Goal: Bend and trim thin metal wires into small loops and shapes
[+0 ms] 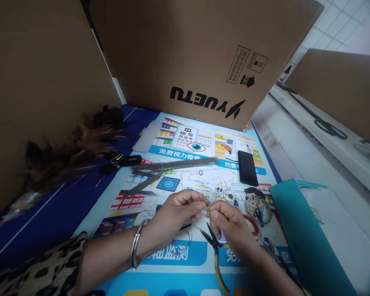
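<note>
Close together over the printed sheet, my left hand (183, 209) and my right hand (231, 224) pinch a fine piece of thin wire (196, 225) between thumbs and fingertips. A tiny yellowish bit (207, 208) shows where the fingertips meet, too small to name. Pliers (216, 250) with dark jaws and yellow handles lie beneath my right hand, partly covered by it. A tangle of small wire pieces (223, 191) spreads just beyond the hands. Farther off rests a bundle of straight thin wires (179, 164).
A black phone (247, 167) and a round clear container (259, 209) lie to the right, near a teal box panel (308, 234). Brown feathers (64, 156) and a black-handled tool (131, 160) lie left. A large cardboard box (200, 53) stands behind.
</note>
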Tool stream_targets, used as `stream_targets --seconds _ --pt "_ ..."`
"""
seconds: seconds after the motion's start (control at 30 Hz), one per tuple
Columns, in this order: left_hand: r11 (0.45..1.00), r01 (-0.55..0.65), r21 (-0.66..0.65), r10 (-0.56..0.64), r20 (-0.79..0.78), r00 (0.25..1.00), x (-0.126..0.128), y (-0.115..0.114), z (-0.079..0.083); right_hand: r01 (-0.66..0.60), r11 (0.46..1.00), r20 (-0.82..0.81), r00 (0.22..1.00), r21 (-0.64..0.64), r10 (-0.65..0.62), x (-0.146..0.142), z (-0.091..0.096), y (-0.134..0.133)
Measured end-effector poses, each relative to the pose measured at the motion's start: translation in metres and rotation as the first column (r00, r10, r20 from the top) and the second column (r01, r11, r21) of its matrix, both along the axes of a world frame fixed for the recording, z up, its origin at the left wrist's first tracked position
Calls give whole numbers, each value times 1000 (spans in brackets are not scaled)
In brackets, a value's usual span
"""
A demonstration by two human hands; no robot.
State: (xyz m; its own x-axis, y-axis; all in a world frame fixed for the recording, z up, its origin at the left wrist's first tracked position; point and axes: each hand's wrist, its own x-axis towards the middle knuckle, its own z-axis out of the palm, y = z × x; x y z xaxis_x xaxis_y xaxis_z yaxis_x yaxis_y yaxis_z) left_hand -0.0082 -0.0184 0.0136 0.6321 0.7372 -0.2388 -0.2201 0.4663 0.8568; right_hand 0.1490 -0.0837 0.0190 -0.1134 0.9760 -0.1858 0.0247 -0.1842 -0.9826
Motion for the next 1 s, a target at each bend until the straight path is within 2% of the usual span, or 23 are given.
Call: stream_targets --seconds 0.1,0.23,0.37,0.47,0.53,0.63,0.73,0.83,0.9,1.0 --pt "1000 -13 -20 14 38 999 -1 0 0 -34 997 -114 993 -62 27 -1 -6 0" --pt "997 59 -46 -55 75 996 -2 1 -1 -94 987 -348 937 -129 44 -1 -13 0" --pt "970 241 -34 -233 146 961 -4 8 -3 -247 952 -519 846 -181 121 3 -18 -2" --pt "911 406 73 -412 164 896 -7 13 -1 -378 906 -555 803 -191 219 8 -22 -4" --pt "882 445 158 -468 170 867 -9 13 1 -453 870 -557 781 -194 282 10 -22 -4" --pt "898 377 229 -420 182 889 -10 10 4 -491 852 -533 778 -184 333 7 -18 -4" --pt "929 302 215 -348 229 909 -10 5 4 -410 903 -465 829 -128 311 1 -15 -4" --pt "944 300 137 -328 293 898 -8 2 4 -307 948 -376 890 -79 257 -2 -16 -4" --pt "955 266 128 -291 259 921 -7 2 4 -252 966 -320 921 -55 222 -3 -17 -3" --pt "973 150 174 -175 141 974 -6 3 4 -182 983 -168 970 -14 177 -3 -14 -3"
